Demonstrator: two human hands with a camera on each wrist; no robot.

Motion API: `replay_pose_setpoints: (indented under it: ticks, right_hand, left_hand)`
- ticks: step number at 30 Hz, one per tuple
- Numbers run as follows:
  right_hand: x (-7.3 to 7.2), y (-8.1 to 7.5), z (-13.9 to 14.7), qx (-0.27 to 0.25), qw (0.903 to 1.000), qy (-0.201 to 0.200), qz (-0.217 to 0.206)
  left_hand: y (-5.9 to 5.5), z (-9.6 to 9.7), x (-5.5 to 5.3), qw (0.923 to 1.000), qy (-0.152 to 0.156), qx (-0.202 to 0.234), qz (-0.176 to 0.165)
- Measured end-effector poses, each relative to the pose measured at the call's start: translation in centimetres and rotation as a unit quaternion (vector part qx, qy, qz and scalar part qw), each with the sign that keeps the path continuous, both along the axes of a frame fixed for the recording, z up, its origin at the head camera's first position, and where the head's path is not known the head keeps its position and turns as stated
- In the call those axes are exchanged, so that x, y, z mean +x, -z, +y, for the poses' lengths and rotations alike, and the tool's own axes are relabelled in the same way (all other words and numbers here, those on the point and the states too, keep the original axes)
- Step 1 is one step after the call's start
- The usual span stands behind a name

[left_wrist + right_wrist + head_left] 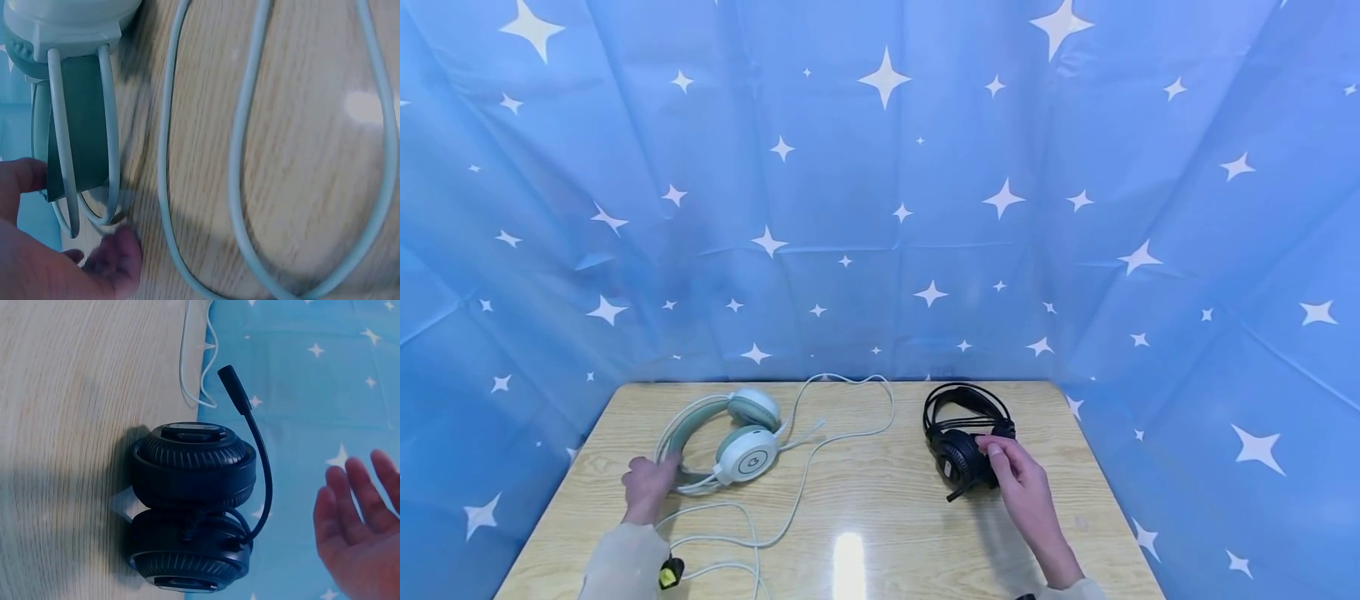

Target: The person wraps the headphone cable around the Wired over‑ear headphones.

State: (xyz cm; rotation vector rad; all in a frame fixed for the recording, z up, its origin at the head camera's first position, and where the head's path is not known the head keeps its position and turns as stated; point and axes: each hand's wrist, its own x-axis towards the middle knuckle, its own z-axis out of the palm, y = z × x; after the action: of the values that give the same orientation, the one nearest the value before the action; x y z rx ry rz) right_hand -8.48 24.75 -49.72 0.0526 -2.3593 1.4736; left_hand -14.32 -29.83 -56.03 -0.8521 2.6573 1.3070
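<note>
A white-and-green headset (751, 454) lies on its side at the table's left. My left hand (649, 486) is at its headband; in the left wrist view, the green band (84, 125) and its white wire frame pass between the thumb and curled fingers (119, 256). On the right of the table rests a black headset (958, 454) with a boom microphone (234, 390). Beside it is my right hand (1018, 483), fingers loosely extended. The right wrist view shows that hand (359, 531) apart from the black headset, holding nothing.
A pale cable (808, 483) loops over the wooden table (895, 508) from the left headset toward the front edge. Near the left sleeve sits a small black-and-yellow item (671, 572). A blue star-patterned curtain (850, 167) surrounds the table's back and sides.
</note>
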Motion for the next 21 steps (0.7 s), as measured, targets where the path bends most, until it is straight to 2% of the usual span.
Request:
replay_pose_setpoints:
  ticks: [5, 7, 10, 14, 19, 21]
  right_hand:
    - [0.0, 0.1, -0.1, -0.007, 0.9999, -0.002, -0.007]
    - [0.0, 0.2, 0.0, -0.01, 0.9999, -0.003, -0.008]
    - [-0.1, 0.3, 0.0, -0.014, 0.9998, -0.005, -0.01]
    - [0.0, 0.4, 0.1, -0.019, 0.9997, -0.007, -0.01]
    - [0.1, 0.4, 0.1, -0.026, 0.9996, -0.005, -0.011]
    - [0.1, 0.4, 0.1, -0.029, 0.9995, -0.006, -0.01]
  left_hand:
    - [0.4, 0.0, -0.2, 0.9998, 0.002, -0.013, 0.018]
    - [0.6, -0.3, -0.3, 0.9998, -0.001, -0.004, 0.021]
    - [1.0, -0.8, -0.5, 0.9972, -0.012, 0.07, 0.025]
    - [0.8, -1.2, -0.8, 0.9837, -0.03, 0.175, 0.032]
    - [-0.1, -0.5, -1.0, 0.9786, -0.044, 0.197, 0.042]
    - [-0.5, 0.0, -1.0, 0.9713, -0.051, 0.226, 0.054]
